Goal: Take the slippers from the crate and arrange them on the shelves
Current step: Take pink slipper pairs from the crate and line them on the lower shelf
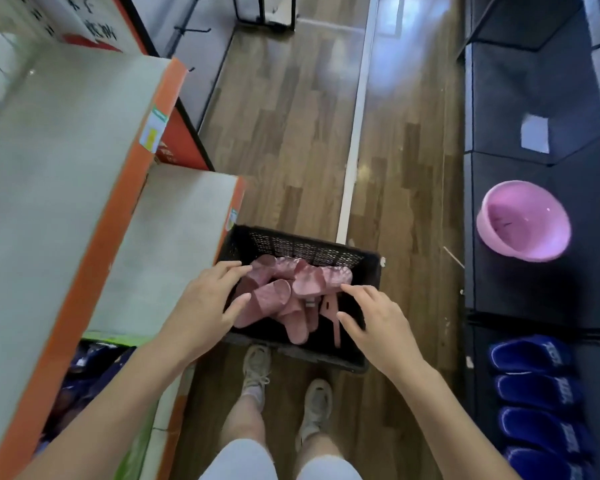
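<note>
Two hands over the black crate (pixel 302 249) on the wood floor. Left hand (pixel 212 296) and right hand (pixel 378 323) both loose, fingers spread, gripping nothing. Pink slippers (pixel 284 289) heaped inside crate beneath the fingertips; contact unclear. Orange-edged shelves (pixel 174 237) just left of crate. Blue slippers (pixel 534 393) lined up at right.

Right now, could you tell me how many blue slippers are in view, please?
4, in a row on the dark shelf: farthest slipper, second, third, nearest, cut by the frame; more may lie beyond.
</note>
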Demonstrator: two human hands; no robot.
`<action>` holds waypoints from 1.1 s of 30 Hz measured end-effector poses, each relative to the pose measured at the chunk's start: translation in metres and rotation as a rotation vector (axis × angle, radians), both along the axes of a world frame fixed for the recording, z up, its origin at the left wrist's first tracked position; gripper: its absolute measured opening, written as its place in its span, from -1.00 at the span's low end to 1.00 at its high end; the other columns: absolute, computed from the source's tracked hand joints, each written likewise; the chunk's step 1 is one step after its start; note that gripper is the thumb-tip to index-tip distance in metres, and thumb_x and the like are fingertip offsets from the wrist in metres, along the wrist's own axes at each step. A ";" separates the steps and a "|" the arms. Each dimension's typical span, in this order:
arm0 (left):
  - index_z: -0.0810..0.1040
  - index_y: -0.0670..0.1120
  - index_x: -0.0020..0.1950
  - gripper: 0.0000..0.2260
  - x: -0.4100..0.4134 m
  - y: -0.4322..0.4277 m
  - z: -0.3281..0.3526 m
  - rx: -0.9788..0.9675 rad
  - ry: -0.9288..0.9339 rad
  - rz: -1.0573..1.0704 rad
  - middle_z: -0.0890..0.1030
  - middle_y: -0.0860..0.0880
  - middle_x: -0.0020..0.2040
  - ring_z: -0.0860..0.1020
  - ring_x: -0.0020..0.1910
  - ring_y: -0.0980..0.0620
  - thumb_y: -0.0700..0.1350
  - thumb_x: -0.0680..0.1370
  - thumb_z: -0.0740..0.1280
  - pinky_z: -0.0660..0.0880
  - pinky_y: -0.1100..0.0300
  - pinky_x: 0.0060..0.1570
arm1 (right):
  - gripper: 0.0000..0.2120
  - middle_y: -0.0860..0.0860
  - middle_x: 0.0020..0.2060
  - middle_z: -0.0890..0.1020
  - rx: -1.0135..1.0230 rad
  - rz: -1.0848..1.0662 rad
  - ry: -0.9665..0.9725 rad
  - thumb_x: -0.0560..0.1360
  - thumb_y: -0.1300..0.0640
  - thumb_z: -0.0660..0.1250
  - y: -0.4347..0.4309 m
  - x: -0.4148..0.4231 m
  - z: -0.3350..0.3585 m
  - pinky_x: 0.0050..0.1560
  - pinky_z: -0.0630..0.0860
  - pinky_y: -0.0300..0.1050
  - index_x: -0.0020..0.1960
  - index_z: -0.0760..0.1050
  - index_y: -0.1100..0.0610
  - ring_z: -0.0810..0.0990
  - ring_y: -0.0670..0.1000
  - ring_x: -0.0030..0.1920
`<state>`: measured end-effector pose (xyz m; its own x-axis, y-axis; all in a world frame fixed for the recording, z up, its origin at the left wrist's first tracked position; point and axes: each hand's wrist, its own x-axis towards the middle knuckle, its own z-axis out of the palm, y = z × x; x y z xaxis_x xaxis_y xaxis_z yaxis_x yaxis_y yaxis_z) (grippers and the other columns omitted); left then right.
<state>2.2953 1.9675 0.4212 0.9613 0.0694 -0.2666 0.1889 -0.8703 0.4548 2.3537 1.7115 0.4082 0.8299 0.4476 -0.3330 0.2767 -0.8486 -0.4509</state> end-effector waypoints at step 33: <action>0.39 -0.19 0.31 -0.46 0.079 0.047 -0.550 -0.178 0.588 0.159 0.45 -0.17 0.24 0.42 0.23 -0.15 -0.01 0.42 0.43 0.36 0.03 0.20 | -0.54 0.08 0.24 0.47 -0.087 -0.173 0.234 0.51 0.06 0.27 0.090 0.045 -0.480 0.16 0.32 0.02 0.38 0.31 0.11 0.43 0.14 0.22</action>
